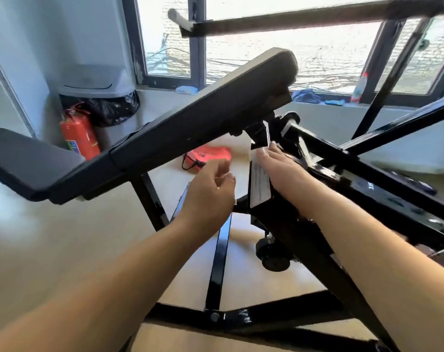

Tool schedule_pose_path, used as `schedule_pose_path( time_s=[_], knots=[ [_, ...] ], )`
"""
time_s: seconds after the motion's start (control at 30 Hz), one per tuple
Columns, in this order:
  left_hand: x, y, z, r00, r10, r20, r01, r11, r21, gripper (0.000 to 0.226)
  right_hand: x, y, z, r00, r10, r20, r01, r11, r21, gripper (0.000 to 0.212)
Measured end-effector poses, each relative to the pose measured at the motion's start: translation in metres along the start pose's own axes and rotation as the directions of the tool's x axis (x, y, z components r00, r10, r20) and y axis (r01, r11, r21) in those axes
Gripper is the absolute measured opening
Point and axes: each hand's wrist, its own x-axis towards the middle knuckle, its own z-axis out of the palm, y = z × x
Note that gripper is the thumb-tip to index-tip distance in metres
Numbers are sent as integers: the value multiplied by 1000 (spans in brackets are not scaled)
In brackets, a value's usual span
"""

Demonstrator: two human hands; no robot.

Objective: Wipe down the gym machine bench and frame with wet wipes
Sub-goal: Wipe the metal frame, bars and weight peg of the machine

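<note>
Right hand (279, 171) flat on frame (299, 224), left hand (208, 196) loose

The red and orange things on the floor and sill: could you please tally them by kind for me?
Fire extinguisher: 1
Orange pack on the floor: 1
Red-capped spray bottle on the sill: 1
Total: 3
</note>
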Motion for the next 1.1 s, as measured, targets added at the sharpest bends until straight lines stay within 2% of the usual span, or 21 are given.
schedule_pose_path(
  time_s=[0.1,0.23,0.37,0.53,0.6,0.67,0.7,0.77,0.8,0.87,0.97,1.1],
  knots=[
    [-14,-6,-2,1000,-19,21,18,999,43,36,-20,1,9,996,-10,-91,9,1000,-14,46],
    [-24,-7,-5,999,13,52,-18,995,97,38,-34,12,9,994,-48,-97,41,996,-80,49],
    [-30,-3,-2,997,32,69,-39,995,97,40,-23,9,17,989,-15,-147,13,1000,-16,47],
    [-51,-14,6,994,67,83,-73,995,68,40,-73,26,48,911,-208,-356,186,978,-95,53],
    [-63,-19,9,994,83,75,-87,995,47,39,-93,38,55,886,-250,-390,229,968,-101,52],
    [-73,-21,14,994,83,74,-85,996,23,37,-104,52,65,872,-298,-387,225,948,-224,53],
    [-78,-22,16,993,83,80,-84,996,14,37,-107,61,69,866,-334,-372,201,914,-353,55],
    [-84,-23,21,992,77,99,-77,997,-6,39,-104,80,76,857,-391,-336,112,777,-619,61],
    [-85,-23,22,992,73,99,-72,997,-16,41,-99,89,79,856,-399,-328,64,712,-699,64],
    [-87,-23,26,993,75,93,-73,997,-28,45,-93,104,81,846,-419,-330,9,629,-777,67],
    [-89,-27,30,994,58,88,-53,997,-54,46,-104,131,85,841,-425,-334,-45,560,-827,69],
    [-96,-38,36,993,2,119,3,999,-47,47,-130,174,82,868,-352,-351,-156,477,-865,72]
  ],
)
